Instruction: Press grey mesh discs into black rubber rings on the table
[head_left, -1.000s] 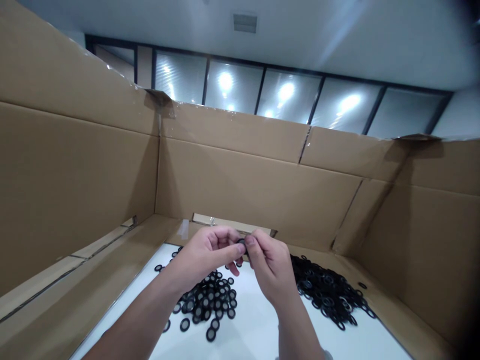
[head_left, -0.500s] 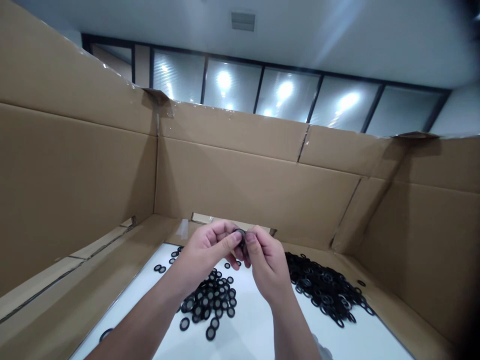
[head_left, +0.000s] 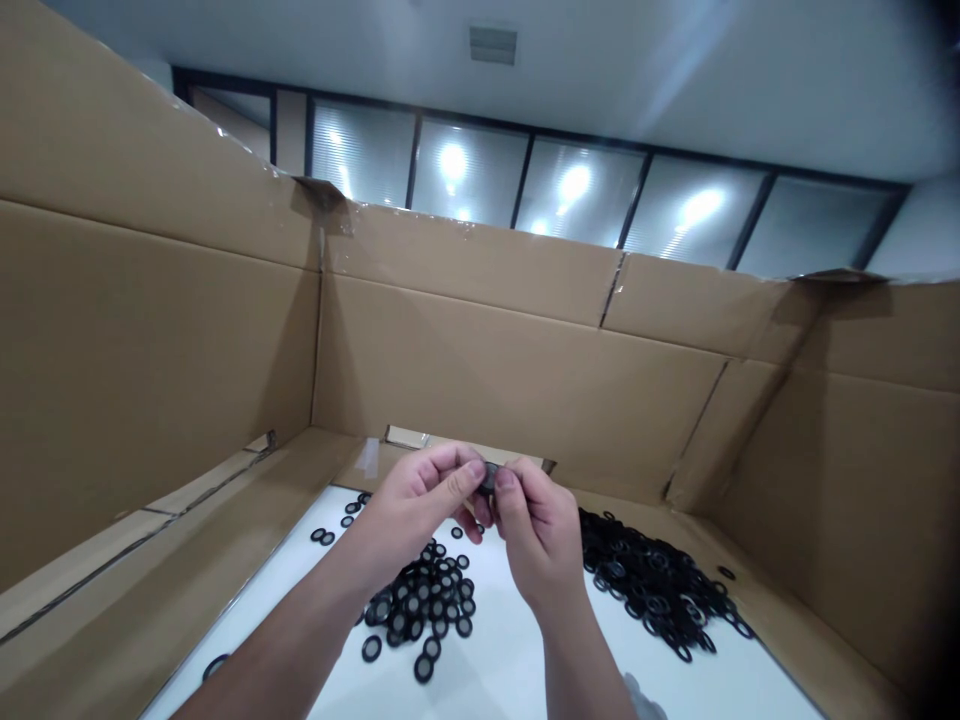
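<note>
The left hand [head_left: 439,495] and right hand [head_left: 536,520] pinch 1 small dark disc [head_left: 489,478] between them, above the white surface [head_left: 502,640].

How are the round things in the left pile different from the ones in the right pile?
The left pile has pieces with grey middles, but the right pile looks like black rings with open middles. The left pile is looser at its near edge, while the right pile is packed thicker and looks bigger. Both have small, round pieces with black rims.
</note>
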